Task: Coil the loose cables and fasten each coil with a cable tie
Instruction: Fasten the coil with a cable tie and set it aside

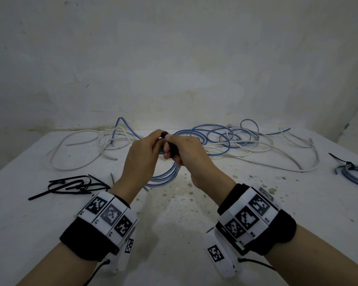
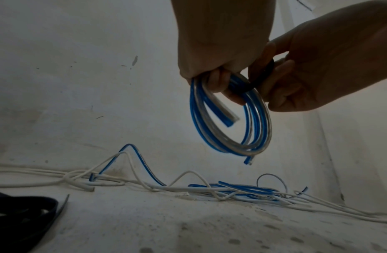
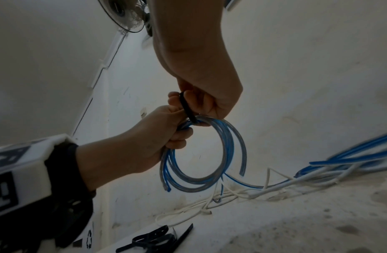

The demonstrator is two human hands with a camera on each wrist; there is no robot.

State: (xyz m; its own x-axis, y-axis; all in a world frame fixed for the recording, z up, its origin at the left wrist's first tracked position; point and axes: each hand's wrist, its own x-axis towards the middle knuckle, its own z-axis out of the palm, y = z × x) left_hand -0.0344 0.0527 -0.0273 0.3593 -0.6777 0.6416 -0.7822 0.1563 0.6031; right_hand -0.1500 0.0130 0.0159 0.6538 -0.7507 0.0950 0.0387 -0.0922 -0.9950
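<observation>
My left hand (image 1: 142, 153) grips the top of a small coil of blue-and-clear cable (image 1: 165, 177) held above the table; the coil (image 2: 229, 125) hangs below the fingers. My right hand (image 1: 183, 150) pinches a black cable tie (image 1: 170, 145) that loops round the coil's top, right beside the left fingers. In the right wrist view the tie (image 3: 187, 107) runs from the right fingers down to the coil (image 3: 201, 154). Both cut ends of the coil dangle free. Spare black cable ties (image 1: 74, 185) lie on the table to the left.
Loose white cables (image 1: 87, 145) and blue cables (image 1: 213, 137) sprawl along the table's back, against the wall. A tied blue coil (image 1: 353, 172) lies at the right edge. The speckled white table (image 1: 174, 223) spreads under my wrists. A fan (image 3: 125, 15) hangs high on the wall.
</observation>
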